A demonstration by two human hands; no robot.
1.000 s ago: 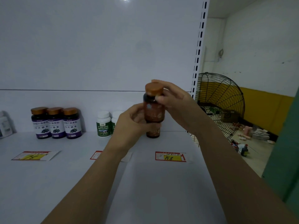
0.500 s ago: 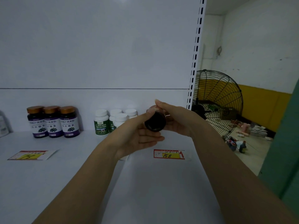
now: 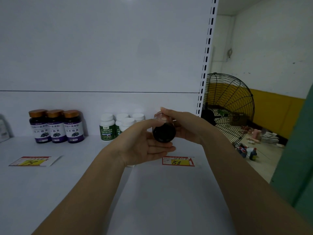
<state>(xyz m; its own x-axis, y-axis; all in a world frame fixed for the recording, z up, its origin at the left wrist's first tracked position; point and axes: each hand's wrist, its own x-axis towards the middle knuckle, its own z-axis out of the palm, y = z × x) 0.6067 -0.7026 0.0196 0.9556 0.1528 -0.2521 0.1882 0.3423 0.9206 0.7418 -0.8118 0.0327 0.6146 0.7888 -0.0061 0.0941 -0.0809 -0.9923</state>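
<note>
Person at a white shelf (image 3: 152, 192), both hands up over it, dark bottle (image 3: 164, 134) held in the air between them, not on the shelf. The bottle is tipped flat with its round base facing out toward the person, neck end pointing at the back panel. My guess is that it is turned that way to read the base or check a date, since nothing else explains the tilt. Left hand (image 3: 144, 146) comes in from 8 o'clock, and its grip is a light clamp: thumb over the top edge of the base, flat fingers under it, mostly taking the weight. Right hand (image 3: 188, 128) comes from 4 o'clock, its grip curled round the far end, fingers over the top. The cap is hidden behind them, so I can't tell if it's on tight. At 9 o'clock of the bottle stand the white bottles (image 3: 108, 128) with green labels, bunched near the back. Further out at 9 is a row of three purple-label bottles (image 3: 56, 126), labels facing out for shoppers. A price tag (image 3: 177, 161) marked 158 lies flat at 6 o'clock just below the hands, likely marking the slot this bottle belongs to, with bare shelf behind it. Another tag (image 3: 32, 161) lies before the purple row. A wire fan (image 3: 228, 107) sits at 3 o'clock past the slotted upright (image 3: 207, 56), well apart.
</note>
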